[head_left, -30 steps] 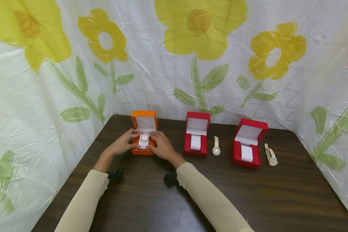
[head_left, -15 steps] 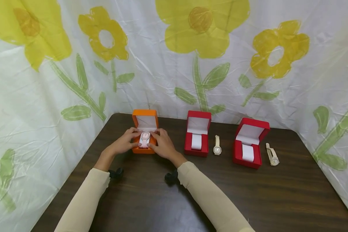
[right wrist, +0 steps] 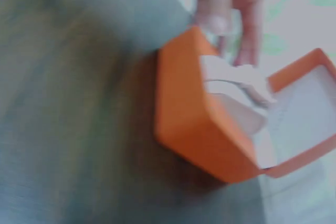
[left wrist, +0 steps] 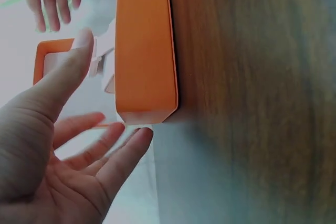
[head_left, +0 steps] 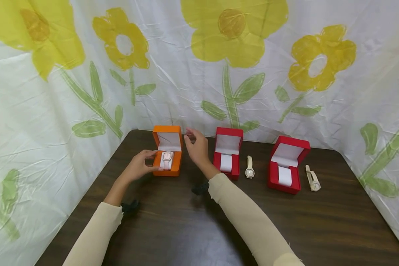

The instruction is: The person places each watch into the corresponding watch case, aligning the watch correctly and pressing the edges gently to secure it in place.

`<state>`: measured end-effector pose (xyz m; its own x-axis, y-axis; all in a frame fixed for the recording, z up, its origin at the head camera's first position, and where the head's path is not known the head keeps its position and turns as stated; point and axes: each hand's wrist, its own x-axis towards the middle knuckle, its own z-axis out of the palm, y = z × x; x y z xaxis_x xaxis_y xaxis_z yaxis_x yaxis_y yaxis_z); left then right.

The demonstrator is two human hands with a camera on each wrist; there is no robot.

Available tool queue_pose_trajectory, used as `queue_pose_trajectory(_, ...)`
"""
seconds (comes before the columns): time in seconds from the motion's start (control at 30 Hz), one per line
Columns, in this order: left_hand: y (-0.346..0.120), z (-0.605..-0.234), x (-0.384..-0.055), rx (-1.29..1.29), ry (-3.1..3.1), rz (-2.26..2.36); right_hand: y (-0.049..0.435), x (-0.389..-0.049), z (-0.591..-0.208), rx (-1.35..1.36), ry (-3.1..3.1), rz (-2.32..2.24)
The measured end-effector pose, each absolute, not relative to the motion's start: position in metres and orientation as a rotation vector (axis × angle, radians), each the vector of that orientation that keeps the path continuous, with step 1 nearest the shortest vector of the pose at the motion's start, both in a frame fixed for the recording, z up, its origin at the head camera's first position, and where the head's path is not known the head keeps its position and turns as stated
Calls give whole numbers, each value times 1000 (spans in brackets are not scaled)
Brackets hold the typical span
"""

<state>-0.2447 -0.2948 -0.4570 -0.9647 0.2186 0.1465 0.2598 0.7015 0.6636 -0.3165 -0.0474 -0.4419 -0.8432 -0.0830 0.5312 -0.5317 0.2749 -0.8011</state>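
An orange watch box (head_left: pixel 167 173) stands with its lid up on the dark table. Strapped round the white cushion inside is a pale pink watch (head_left: pixel 167 158). My left hand (head_left: pixel 139 165) is at the box's left side, fingers relaxed and spread, thumb near the front corner. In the left wrist view, its fingertips lie right at the end of the orange box (left wrist: pixel 144 45). My right hand (head_left: pixel 197 147) is raised to the right of the orange box, apart from it, fingers loosely bent and holding nothing. The right wrist view is blurred.
Two red watch boxes, the middle one (head_left: pixel 234 173) and the right one (head_left: pixel 274 179), stand with lids up and bare white cushions. Beside each lies a cream watch, one (head_left: pixel 249 168) between the boxes, one (head_left: pixel 313 179) farther right. A flowered curtain (head_left: pixel 173 92) hangs behind.
My right hand has left the orange box and moved up and to the right. The left hand has drawn slightly back at the box's left side. The watch has stayed in the box.
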Motion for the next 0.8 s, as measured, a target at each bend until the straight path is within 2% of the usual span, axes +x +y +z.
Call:
queue_pose_trajectory(0.17,-295,-457,-241,-314,-2927,-1225,-48,-332,-426,682,-2282,1720)
queue_pose_trajectory(0.33,-298,-459,-242,-332,-2926,-1363,-49,-340,-419,774,-2394,1816)
queue_pose_trajectory(0.8,-298,-466,-246,-289,-2857,-1566,-58,-343,-421,572,-2442,1933)
